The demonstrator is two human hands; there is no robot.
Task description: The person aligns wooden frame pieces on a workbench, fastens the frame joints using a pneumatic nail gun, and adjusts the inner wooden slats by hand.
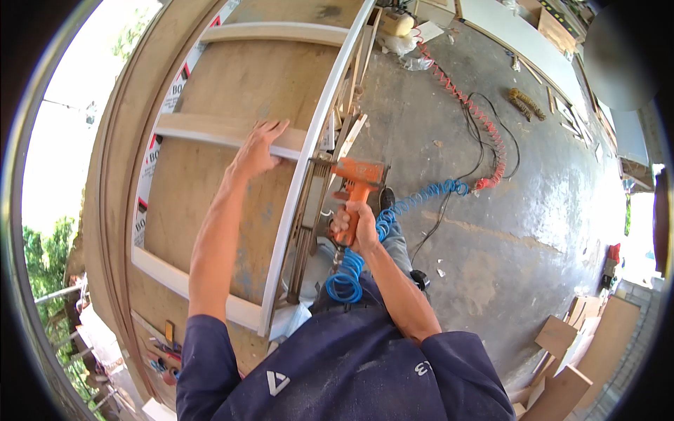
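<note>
My right hand [359, 223] is wrapped round the grip of an orange air nail gun [362, 172]. The gun's nose meets the outer side of the white-edged long rail [290, 203] of a wooden frame. A coiled blue air hose [344, 284] runs from the bottom of its grip. On the frame's middle crosspiece [200, 128], close to where it joins that rail, my left hand [258, 147] holds the wood, fingers over the top and thumb low on the near side. The trigger finger's exact position is hard to make out.
The frame lies on a wooden worktable [203, 200]. A red coiled hose [495, 133] joins the blue one across the concrete floor [484, 245]. Wood strips [351, 137] stand beside the table. Hand tools [165, 351] lie at its near left, and board offcuts [562, 351] are stacked at the right.
</note>
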